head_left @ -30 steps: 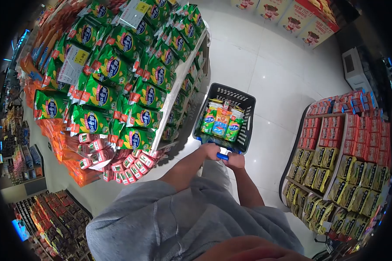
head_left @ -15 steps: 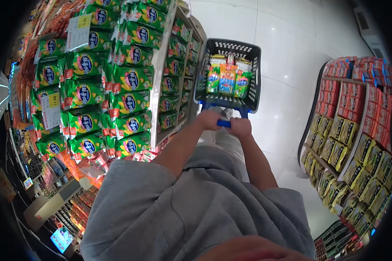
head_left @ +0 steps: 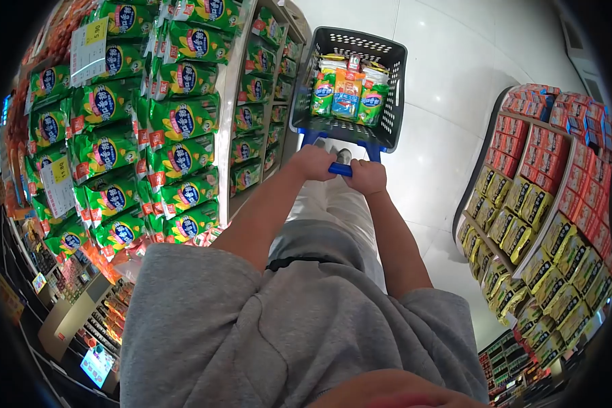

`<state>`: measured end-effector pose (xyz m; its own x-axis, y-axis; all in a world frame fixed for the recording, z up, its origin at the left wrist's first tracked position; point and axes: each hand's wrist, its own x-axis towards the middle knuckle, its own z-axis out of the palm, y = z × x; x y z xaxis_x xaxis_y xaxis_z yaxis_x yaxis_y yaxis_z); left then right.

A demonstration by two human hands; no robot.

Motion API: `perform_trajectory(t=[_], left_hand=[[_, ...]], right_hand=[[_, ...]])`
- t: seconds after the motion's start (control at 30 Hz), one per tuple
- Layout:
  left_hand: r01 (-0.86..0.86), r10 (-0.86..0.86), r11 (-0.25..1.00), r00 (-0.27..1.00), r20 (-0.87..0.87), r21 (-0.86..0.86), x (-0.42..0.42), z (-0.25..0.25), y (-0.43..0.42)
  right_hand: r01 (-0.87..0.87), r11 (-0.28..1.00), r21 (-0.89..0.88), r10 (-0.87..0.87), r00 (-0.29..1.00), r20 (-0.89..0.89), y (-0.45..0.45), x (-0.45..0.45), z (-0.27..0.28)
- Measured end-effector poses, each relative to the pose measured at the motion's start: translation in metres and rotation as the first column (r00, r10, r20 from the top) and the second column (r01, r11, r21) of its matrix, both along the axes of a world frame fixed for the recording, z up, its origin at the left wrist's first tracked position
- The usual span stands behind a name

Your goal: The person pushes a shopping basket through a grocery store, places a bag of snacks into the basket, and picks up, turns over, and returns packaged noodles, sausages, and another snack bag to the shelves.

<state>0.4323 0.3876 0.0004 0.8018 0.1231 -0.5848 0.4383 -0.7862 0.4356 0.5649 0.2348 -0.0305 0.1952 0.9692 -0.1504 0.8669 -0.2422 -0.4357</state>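
- At the far left, a display of glossy green plastic packets (head_left: 183,119) with blue oval labels is seen, with white-and-yellow price cards (head_left: 56,187) fixed in front; no hand is laid on them.
- The left hand (head_left: 313,162) is closed in a grip around the left part of the smooth blue handle bar (head_left: 340,169), whose middle is left bare.
- Above the bar, the black perforated basket (head_left: 392,88), apparently plastic, is held out ahead of the body, near the shelf edge. In it, green packets (head_left: 370,105) are set on either side of an orange-and-blue packet (head_left: 347,98).
- The basket can be judged stiff and only moderately loaded, the packets light and soft; the bar may be slightly slippery, and is best held near both ends, as is done.
- The right hand (head_left: 369,177) is likewise wrapped around the bar, at its right part.
- At the far right, stacked red boxes (head_left: 547,149) and yellow packets (head_left: 517,231) are displayed across the pale tiled floor (head_left: 442,129).
- Compared with half a second ago, basket and hands are placed higher and slightly further left in view; both grips are unchanged.
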Motion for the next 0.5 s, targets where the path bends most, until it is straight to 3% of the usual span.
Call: perform_trajectory(t=[0.37, 0.5], left_hand=[[-0.041, 0.04, 0.999, 0.999, 0.019, 0.018, -0.01, -0.003, -0.003], [-0.057, 0.053, 0.997, 0.996, 0.068, 0.055, -0.012, -0.003, -0.006]], right_hand=[[0.008, 0.999, 0.053, -0.01, 0.999, 0.049, -0.001, -0.006, -0.005], [-0.013, 0.999, -0.041, 0.016, 0.999, 0.052, -0.001, -0.007, -0.002]])
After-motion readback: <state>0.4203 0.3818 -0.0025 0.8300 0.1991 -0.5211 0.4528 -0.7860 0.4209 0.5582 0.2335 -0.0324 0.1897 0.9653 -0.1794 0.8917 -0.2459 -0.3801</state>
